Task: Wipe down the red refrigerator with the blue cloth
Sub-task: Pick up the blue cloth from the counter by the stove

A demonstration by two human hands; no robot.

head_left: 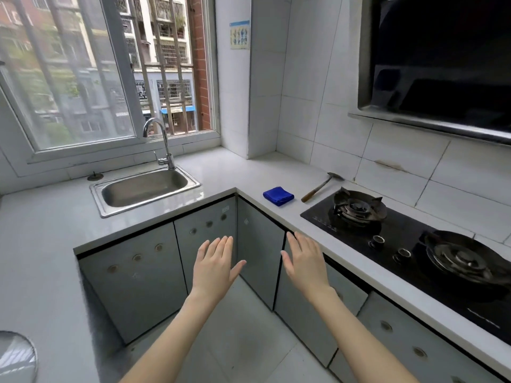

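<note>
Bright, even daylight enters through window [110,73]; soft sheen on bench [221,172]. Wide-angle bending at frame edges; slight softness throughout.

On the counter [226,175] the cloth [278,196] lies between the sink [145,187] to its left and the stove [409,244] to its right, with the hammer [320,187] just beside it.

The range hood [442,59] runs off the top and right edges. A round glass lid [16,355] is cut by the left edge. Print on the wall poster [239,34] is too small to read.
</note>
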